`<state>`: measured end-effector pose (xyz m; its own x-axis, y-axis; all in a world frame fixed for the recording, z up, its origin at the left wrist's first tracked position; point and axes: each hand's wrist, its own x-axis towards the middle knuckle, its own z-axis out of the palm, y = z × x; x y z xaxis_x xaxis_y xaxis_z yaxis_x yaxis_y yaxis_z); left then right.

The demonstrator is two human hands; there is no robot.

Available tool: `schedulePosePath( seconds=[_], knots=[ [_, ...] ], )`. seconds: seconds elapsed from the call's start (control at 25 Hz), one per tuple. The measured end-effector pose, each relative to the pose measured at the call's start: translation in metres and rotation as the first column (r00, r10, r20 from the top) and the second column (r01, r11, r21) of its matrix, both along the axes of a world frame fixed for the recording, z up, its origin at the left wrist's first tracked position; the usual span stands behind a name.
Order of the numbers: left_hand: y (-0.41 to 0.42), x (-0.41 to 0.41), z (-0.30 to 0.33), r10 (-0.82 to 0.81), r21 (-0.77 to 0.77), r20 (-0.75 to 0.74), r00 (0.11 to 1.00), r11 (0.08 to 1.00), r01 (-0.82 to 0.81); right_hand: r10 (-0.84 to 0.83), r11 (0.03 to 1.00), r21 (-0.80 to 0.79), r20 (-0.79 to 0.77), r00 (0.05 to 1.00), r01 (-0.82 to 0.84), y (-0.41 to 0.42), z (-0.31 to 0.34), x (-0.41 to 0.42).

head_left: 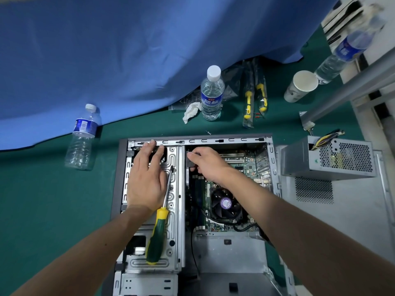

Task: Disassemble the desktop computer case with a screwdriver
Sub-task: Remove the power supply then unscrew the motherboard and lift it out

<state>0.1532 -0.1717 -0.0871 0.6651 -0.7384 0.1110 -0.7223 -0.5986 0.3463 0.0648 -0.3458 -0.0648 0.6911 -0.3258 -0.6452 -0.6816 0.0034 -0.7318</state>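
Both hands work inside the open computer case [193,140], which lies on its side on the green bench [42,199]. Left hand [146,180] lies flat with fingers straight on the metal drive cage [174,210], fingertips at the case's far rim. Right hand [206,164] curls its fingers around a small dark connector [190,162] beside the motherboard [245,165]. Nobody holds the green-and-yellow screwdriver [158,231]; it rests on the drive cage, its shaft passing beside the left hand. Just right of the case sits a removed power supply [329,159], and a water bottle [211,95] stands behind.
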Motion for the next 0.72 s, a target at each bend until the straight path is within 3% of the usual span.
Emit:
schedulePosePath(
  seconds=[0.24,0.44,0.6,0.72],
  knots=[
    [0.000,0.000,-0.002,-0.001,0.000,0.008,1.000,1.000,0.001,-0.107,0.991,-0.078,0.053,0.993,0.111,0.017,-0.009,-0.006],
    [0.001,0.001,-0.002,-0.003,-0.007,0.007,1.000,1.000,0.003,0.045,0.999,0.007,0.004,0.999,-0.045,-0.003,-0.002,-0.001],
    [0.001,0.001,-0.001,-0.006,0.001,0.002,1.000,1.000,0.006,-0.039,0.970,-0.241,0.004,0.999,0.039,0.007,0.006,-0.014],
    [0.001,0.001,-0.001,-0.013,-0.008,0.003,1.000,1.000,0.013,0.011,0.862,-0.505,0.093,0.996,0.037,0.014,0.017,-0.046]
  ],
)
